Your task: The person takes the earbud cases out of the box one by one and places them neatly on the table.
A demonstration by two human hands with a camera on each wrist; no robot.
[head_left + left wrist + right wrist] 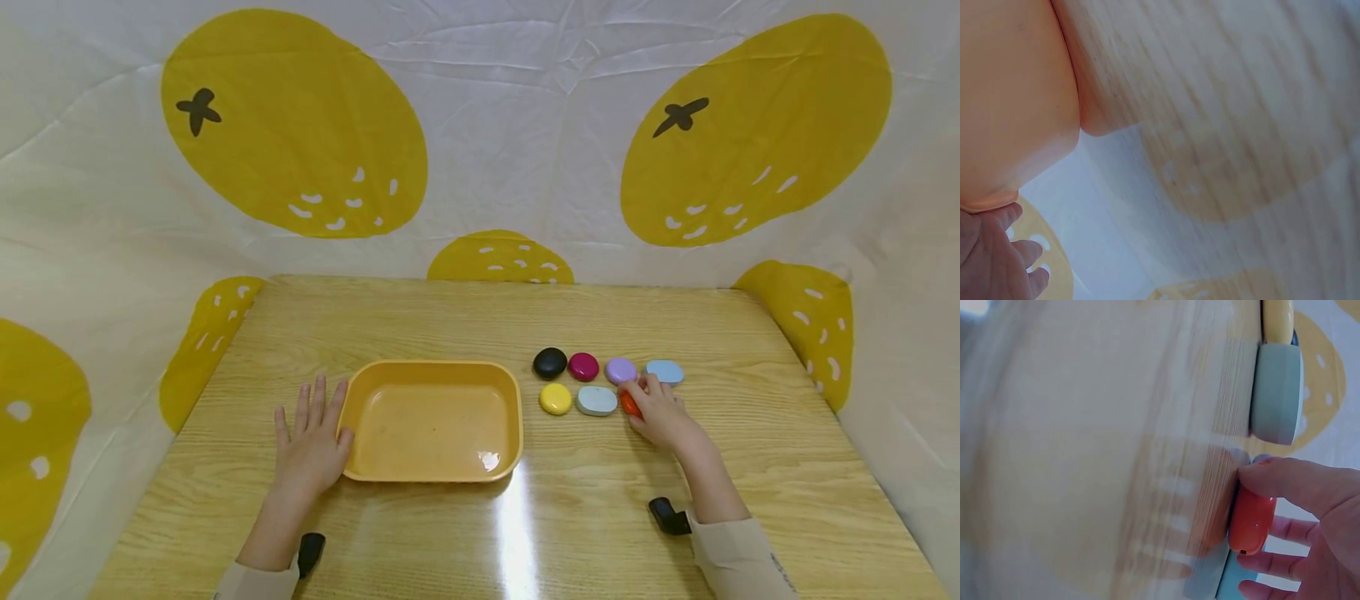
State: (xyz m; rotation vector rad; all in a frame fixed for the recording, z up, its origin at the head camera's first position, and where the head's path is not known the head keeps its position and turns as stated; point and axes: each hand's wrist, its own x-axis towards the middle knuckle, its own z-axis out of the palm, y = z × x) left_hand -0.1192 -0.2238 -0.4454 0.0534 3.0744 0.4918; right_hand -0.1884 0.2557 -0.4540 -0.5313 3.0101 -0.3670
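My right hand pinches a glossy red rounded case, thumb on its near side and fingers behind. The red case lies on the table at the right end of the front row. Beside it are a pale grey-green oval case and a round yellow one. Behind lie a black case, a magenta one, a lilac one and a light blue oval one. My left hand, fingers spread, touches the left side of an orange-yellow plastic tray.
The wooden table carries the tray left of centre and the cases to its right. A white cloth with large yellow fruit prints hangs behind the table and at its sides. Black wrist devices sit by both sleeves.
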